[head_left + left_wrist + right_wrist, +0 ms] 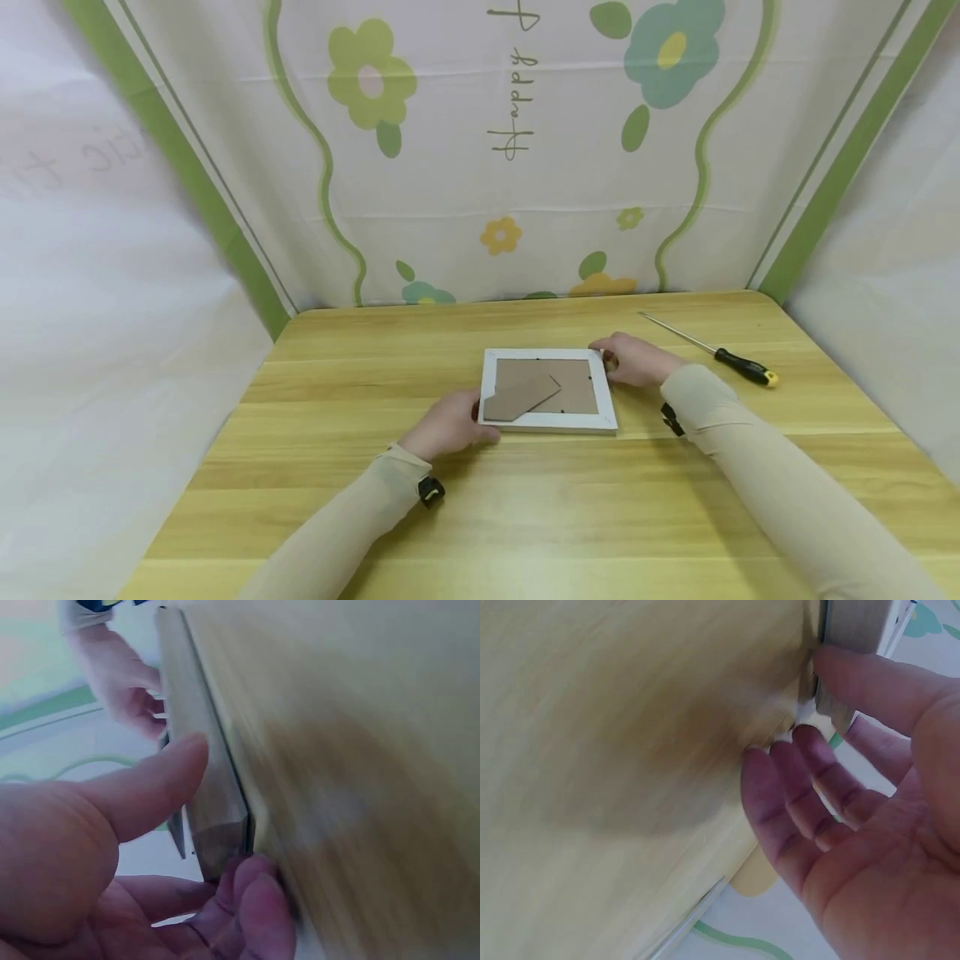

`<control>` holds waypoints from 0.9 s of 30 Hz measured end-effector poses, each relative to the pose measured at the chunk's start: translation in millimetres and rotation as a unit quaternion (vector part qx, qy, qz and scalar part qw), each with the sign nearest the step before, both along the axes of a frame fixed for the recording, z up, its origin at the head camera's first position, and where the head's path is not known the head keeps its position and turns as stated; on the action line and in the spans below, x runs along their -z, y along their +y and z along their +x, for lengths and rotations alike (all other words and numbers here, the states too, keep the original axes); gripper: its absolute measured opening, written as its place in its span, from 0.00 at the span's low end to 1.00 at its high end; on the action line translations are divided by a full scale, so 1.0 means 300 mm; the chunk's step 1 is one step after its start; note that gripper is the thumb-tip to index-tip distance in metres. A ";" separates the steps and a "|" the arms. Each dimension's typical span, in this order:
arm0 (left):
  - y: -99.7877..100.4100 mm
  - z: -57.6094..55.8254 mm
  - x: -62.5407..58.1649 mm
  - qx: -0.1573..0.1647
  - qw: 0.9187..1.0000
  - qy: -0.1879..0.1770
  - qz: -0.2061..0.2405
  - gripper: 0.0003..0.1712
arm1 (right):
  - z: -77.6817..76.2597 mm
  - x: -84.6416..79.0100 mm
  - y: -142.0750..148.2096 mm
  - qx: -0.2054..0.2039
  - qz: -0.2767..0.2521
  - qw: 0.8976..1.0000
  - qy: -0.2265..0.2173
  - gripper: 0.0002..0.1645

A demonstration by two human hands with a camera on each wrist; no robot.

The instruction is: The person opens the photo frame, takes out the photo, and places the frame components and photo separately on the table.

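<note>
A white picture frame (551, 422) lies back side up on the wooden table (360, 375). Its brown backing board (581, 392) shows inside the border, with a brown stand flap (517, 398) slanting across it to the near left corner. My left hand (450, 423) grips that corner, the thumb along the side edge (199, 750) and the fingers curled round the corner. At the far right corner, my right hand (637, 360) pinches the frame between thumb and index finger; its other fingers (776, 802) are bent loosely beside it.
To the right of the right hand lies a screwdriver (742, 365) with a black and yellow handle, its shaft pointing to the back left. A flower-patterned cloth (442, 167) hangs behind the table's back edge. White cloth (112, 292) hangs along the left side.
</note>
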State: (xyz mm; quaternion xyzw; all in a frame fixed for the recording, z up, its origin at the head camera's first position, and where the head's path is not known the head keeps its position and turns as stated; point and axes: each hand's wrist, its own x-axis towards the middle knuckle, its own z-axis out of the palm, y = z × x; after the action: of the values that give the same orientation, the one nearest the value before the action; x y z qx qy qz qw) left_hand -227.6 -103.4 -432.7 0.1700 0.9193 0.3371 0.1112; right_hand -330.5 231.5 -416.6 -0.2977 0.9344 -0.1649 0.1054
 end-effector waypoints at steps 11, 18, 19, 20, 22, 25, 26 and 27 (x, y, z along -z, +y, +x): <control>-0.038 -0.043 -0.007 0.001 0.999 0.046 -0.020 0.16 | 0.022 -0.009 0.006 0.007 0.009 0.999 -0.040 0.28; -0.069 -0.085 -0.039 -0.017 0.999 0.007 0.047 0.22 | 0.071 -0.024 0.017 0.016 -0.003 1.000 0.006 0.29; -0.072 -0.095 -0.046 -0.017 0.998 0.011 0.051 0.23 | 0.080 -0.028 0.019 0.021 -0.011 1.000 0.013 0.29; -0.075 -0.104 -0.055 -0.018 0.998 0.018 0.052 0.23 | 0.090 -0.033 0.021 0.028 -0.018 0.999 0.022 0.30; -0.080 -0.122 -0.070 -0.015 0.998 0.023 0.058 0.24 | 0.111 -0.044 0.023 0.034 -0.031 0.998 0.036 0.31; -0.088 -0.149 -0.091 -0.004 0.998 0.028 0.059 0.26 | 0.155 -0.060 0.015 0.051 -0.040 0.996 0.058 0.30; -0.090 -0.158 -0.097 -0.001 0.998 0.024 0.060 0.26 | 0.174 -0.066 0.008 0.057 -0.044 0.995 0.064 0.30; -0.092 -0.166 -0.104 0.003 0.998 0.022 0.055 0.25 | 0.194 -0.071 0.001 0.063 -0.046 0.994 0.071 0.29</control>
State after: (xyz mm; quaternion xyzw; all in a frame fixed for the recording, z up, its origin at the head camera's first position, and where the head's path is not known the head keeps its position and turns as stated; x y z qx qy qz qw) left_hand -277.3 -130.9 -401.4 0.1866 0.9009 0.3831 0.0821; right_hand -272.2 231.7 -395.3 -0.2535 0.9479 -0.1924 0.0139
